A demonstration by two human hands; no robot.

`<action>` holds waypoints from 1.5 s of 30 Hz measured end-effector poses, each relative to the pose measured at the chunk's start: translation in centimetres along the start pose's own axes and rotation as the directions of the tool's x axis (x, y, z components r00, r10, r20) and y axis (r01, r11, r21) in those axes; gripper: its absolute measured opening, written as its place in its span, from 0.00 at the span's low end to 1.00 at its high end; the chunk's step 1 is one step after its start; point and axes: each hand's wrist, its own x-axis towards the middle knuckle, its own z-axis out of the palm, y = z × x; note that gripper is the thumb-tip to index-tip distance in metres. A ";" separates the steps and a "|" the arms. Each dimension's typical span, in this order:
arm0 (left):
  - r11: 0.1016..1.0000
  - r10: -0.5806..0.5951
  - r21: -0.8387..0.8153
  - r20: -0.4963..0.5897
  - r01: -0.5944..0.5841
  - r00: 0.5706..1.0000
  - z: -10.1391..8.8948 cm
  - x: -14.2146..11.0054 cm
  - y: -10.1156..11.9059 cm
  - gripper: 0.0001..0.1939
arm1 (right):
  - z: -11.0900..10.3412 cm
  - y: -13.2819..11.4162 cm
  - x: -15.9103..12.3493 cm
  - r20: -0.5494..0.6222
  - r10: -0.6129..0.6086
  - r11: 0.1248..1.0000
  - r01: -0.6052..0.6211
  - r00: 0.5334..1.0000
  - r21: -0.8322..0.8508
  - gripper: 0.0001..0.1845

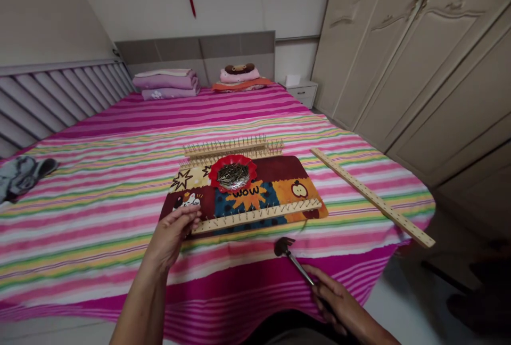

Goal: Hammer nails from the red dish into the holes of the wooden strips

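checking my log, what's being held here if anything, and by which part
Right grip holds the hammer by its handle. Left grip is at the front strip's left end; its hold can't be told.

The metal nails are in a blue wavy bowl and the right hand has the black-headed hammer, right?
No, the wavy bowl is red, not blue, as the head view shows. The metal nails are in it, and the right hand has the hammer.

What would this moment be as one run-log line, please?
left hand: at left end of nail-studded strip | right hand: holds hammer | red bowl of nails: on mat
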 end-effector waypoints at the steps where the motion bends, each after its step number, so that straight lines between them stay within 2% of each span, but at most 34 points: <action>1: 1.000 -0.019 0.002 -0.016 0.019 1.000 -0.8 -0.4 -0.5 0.23 | 0.1 -0.1 -0.1 0.000 0.000 1.000 0.000 1.000 0.003 0.39; 4: 0.999 -0.052 0.004 -0.062 0.052 0.997 -2.4 -1.0 -2.1 0.23 | 0.2 -0.2 -0.2 -0.004 -0.001 1.000 0.001 1.000 0.008 0.37; 7: 0.999 -0.036 0.004 -0.124 0.037 0.992 -2.9 -1.1 -3.7 0.21 | 0.2 -0.2 -0.2 0.009 -0.020 1.000 0.020 1.000 -0.004 0.36; 12: 0.999 0.035 0.024 -0.202 -0.031 0.979 -1.7 -0.4 -5.9 0.20 | 0.1 0.0 -0.2 -0.012 -0.022 1.000 0.022 1.000 -0.003 0.34; 16: 0.986 0.113 0.144 -0.245 -0.079 0.963 -0.7 0.2 -7.2 0.19 | 0.2 -0.1 -0.4 -0.025 -0.021 1.000 0.021 0.999 0.001 0.32; 22: 0.964 0.175 0.240 -0.257 -0.112 0.950 0.2 0.4 -7.5 0.19 | 0.2 -0.3 -0.3 -0.024 0.023 1.000 -0.023 0.999 0.002 0.34; 27: 0.941 0.193 0.316 -0.208 -0.120 0.959 0.5 0.2 -7.3 0.18 | 0.4 -0.8 -0.6 -0.049 -0.002 1.000 0.002 0.999 0.002 0.33; 34: 0.824 0.277 0.544 -0.146 -0.156 0.950 0.3 0.2 -7.3 0.14 | 1.6 -1.0 -1.1 0.008 0.027 1.000 -0.027 1.000 -0.010 0.38; 37: 0.779 0.338 0.591 -0.117 -0.208 0.934 0.2 0.3 -7.5 0.12 | 3.1 -2.9 -1.8 0.080 -0.029 0.999 0.026 0.996 0.029 0.35; 41: 0.751 0.387 0.605 -0.078 -0.265 0.919 0.1 0.4 -8.0 0.12 | 5.8 -7.8 -2.4 0.209 -0.093 0.995 0.082 0.973 0.060 0.33; 45: 0.717 0.426 0.627 -0.048 -0.305 0.903 0.1 0.4 -8.3 0.10 | 9.0 -12.3 -1.8 0.245 -0.202 0.979 0.205 0.948 0.014 0.30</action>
